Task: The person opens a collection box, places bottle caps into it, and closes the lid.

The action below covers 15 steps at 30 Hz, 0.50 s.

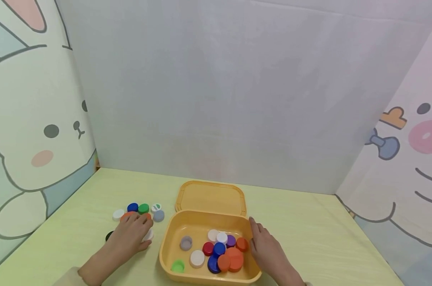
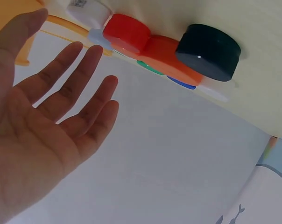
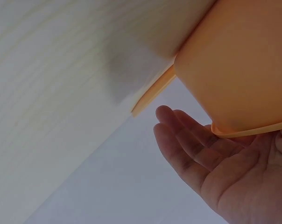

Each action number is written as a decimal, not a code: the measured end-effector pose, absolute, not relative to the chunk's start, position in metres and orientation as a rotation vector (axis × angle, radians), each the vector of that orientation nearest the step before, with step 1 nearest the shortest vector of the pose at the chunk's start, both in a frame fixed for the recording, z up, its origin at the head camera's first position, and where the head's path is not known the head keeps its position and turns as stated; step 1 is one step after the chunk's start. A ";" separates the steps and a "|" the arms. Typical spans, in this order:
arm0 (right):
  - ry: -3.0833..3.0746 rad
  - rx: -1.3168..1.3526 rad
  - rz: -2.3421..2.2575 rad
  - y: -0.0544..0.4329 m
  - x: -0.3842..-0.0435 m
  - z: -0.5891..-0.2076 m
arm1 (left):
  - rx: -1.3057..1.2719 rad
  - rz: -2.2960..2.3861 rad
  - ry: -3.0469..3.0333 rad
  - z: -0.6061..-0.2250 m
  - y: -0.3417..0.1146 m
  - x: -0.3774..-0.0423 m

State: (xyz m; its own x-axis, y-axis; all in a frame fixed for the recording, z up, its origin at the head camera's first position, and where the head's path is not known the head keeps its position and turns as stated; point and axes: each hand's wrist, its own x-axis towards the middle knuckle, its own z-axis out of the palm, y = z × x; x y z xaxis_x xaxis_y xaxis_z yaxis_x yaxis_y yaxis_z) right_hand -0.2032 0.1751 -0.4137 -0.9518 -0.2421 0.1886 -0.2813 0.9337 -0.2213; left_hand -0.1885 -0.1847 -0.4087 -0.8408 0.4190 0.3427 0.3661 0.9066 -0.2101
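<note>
My left hand point(image 1: 128, 240) hovers over a loose group of bottle caps, its fingers loosely spread and the palm bare in the left wrist view. Close to it lie a red cap point(image 2: 127, 32), an orange cap point(image 2: 166, 58), a black cap point(image 2: 208, 51) and a white cap point(image 2: 88, 12). My right hand point(image 1: 269, 252) rests on the right rim of a yellow plastic box point(image 1: 169, 232), fingers relaxed along the outside; the thumb is mostly hidden in the right wrist view. Inside the box are several caps, among them a light green cap point(image 1: 178, 266) and a red cap point(image 1: 208, 249).
Behind the box lies its yellow lid point(image 1: 210, 197), flat on the pale green tabletop point(image 1: 308, 226). Beyond the left hand are a blue cap point(image 1: 132, 207), a green cap point(image 1: 143, 208) and a grey-blue cap point(image 1: 159, 215). A plain curtain point(image 1: 219, 99) hangs at the table's far edge.
</note>
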 end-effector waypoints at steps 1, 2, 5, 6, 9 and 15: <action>-2.931 0.402 0.368 0.175 -0.203 -0.414 | -0.573 0.199 -2.685 -0.410 -0.185 -0.189; -2.929 0.405 0.363 0.175 -0.203 -0.414 | -0.572 0.206 -2.685 -0.410 -0.185 -0.190; -2.924 0.413 0.356 0.175 -0.204 -0.414 | -0.568 0.220 -2.688 -0.412 -0.186 -0.191; -2.923 0.415 0.354 0.176 -0.204 -0.414 | -0.568 0.224 -2.690 -0.413 -0.187 -0.192; -2.921 0.415 0.358 0.176 -0.204 -0.414 | -0.566 0.239 -2.688 -0.414 -0.188 -0.193; -2.933 0.408 0.370 0.175 -0.203 -0.415 | -0.571 0.253 -2.682 -0.418 -0.190 -0.195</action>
